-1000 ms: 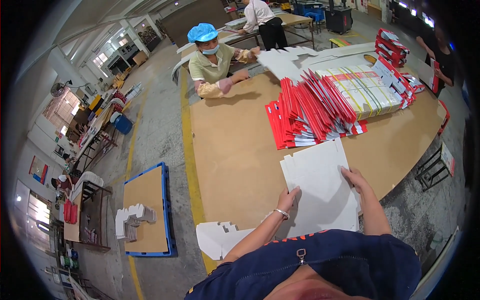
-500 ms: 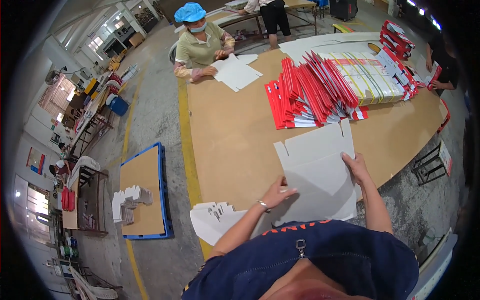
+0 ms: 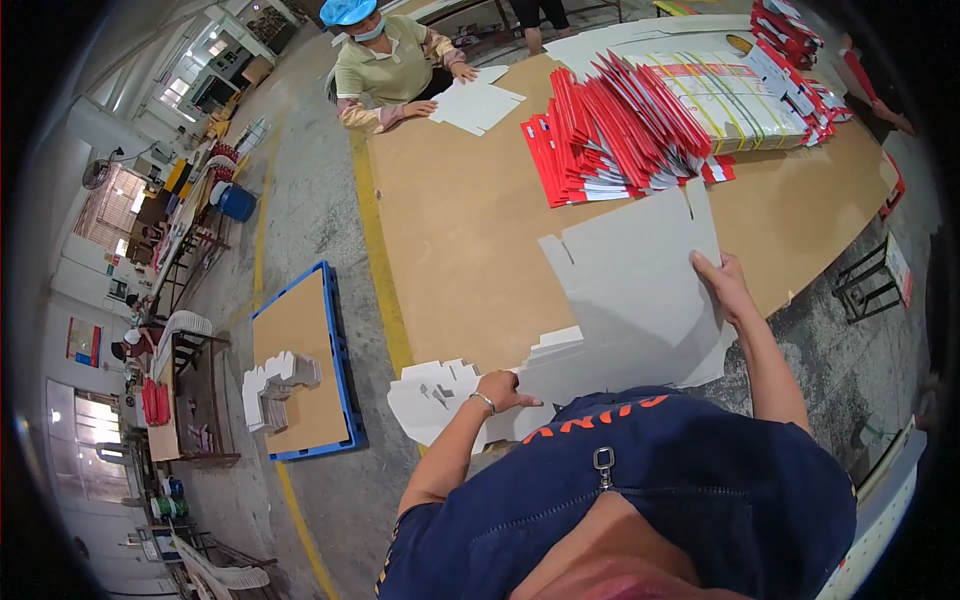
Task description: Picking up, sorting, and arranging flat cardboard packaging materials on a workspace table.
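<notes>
A large white cardboard blank (image 3: 640,270) with slots cut into its edges lies tilted in front of me, its upper end by the red folders. My right hand (image 3: 722,285) grips its right edge, thumb on top and the other fingers partly hidden behind. At the lower left, my left hand (image 3: 505,392) is over white cardboard, thumb stretched out and apart from the curled fingers. Just left of it is a stack of white cut blanks (image 3: 425,400). My body hides the blank's near end.
Red folders (image 3: 620,135) are heaped at the table's far side beside a strapped white bundle (image 3: 735,100). Across the brown table (image 3: 450,250), a co-worker (image 3: 395,70) handles a white sheet (image 3: 478,103). A blue pallet (image 3: 335,350) with white pieces stands left; a stool (image 3: 880,280) stands right.
My left hand has moved left and down toward the stack of blanks, and a stepped white edge now shows beside it. My right hand still holds the blank. The whole view has shifted slightly.
</notes>
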### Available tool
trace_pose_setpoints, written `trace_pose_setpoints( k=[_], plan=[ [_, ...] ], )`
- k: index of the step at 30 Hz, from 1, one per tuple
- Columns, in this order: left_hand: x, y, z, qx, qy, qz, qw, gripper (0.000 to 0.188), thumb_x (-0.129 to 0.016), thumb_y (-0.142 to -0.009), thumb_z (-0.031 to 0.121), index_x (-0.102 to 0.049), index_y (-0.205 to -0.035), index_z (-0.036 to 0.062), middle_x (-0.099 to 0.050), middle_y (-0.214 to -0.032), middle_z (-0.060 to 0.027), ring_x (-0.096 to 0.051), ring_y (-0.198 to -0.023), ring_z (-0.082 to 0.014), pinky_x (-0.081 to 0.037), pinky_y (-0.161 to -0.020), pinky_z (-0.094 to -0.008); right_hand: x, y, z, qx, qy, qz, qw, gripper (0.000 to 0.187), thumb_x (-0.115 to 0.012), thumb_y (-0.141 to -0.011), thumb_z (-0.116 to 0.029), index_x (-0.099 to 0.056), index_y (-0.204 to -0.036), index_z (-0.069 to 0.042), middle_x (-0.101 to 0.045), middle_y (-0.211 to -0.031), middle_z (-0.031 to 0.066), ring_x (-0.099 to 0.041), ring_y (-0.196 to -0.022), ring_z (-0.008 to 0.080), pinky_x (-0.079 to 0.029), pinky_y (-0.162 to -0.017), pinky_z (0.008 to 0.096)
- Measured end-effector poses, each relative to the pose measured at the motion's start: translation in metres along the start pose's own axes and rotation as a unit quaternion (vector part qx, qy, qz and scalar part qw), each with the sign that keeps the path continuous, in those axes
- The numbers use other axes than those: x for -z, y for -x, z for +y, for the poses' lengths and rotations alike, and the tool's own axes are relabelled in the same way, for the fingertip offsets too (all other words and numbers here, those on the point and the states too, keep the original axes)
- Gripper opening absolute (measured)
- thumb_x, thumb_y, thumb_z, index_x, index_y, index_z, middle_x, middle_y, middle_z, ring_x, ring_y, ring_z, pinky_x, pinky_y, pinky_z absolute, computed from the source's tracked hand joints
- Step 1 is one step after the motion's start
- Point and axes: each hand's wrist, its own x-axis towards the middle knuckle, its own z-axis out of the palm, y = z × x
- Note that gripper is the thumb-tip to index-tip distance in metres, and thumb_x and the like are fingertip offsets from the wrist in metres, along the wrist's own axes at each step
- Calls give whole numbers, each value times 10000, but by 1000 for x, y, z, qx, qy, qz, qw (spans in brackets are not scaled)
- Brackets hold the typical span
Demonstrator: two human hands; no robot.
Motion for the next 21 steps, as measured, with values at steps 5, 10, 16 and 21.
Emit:
trace_pose_setpoints(
  k=[5,10,16,21],
  plan=[
    [7,29,16,-58,-27,98,993,675,-671,-584,693,-625,-641,22,-618,-656,-162,-616,-668,-331,-487,-640,-402,14,1,0,-18,-36,54,998,433,-714,-795,-308,-602,-1037,34,-651,-908,92,-610,-773,148,-498,-699,301],
    [70,65,35,-120,-50,231,964,578,-684,-633,603,-594,-593,34,-604,-627,-138,-584,-558,-338,-470,-535,-407,44,4,-37,89,-72,84,990,380,-701,-806,-306,-606,-1003,4,-648,-881,73,-603,-743,141,-493,-653,282],
    [76,60,53,-102,-95,339,930,456,-714,-667,486,-563,-604,60,-577,-608,-109,-596,-558,-311,-474,-517,-396,62,18,-40,198,-61,113,972,356,-697,-785,-282,-561,-998,-32,-592,-877,33,-561,-812,151,-449,-765,289],
    [10,19,44,-63,-68,311,946,387,-746,-669,291,-549,-908,60,-596,-840,-116,-588,-781,-311,-452,-693,-411,100,12,31,57,126,0,990,461,-634,-782,-185,-490,-1184,-13,-552,-1133,62,-506,-1040,162,-388,-914,316]
  ],
)
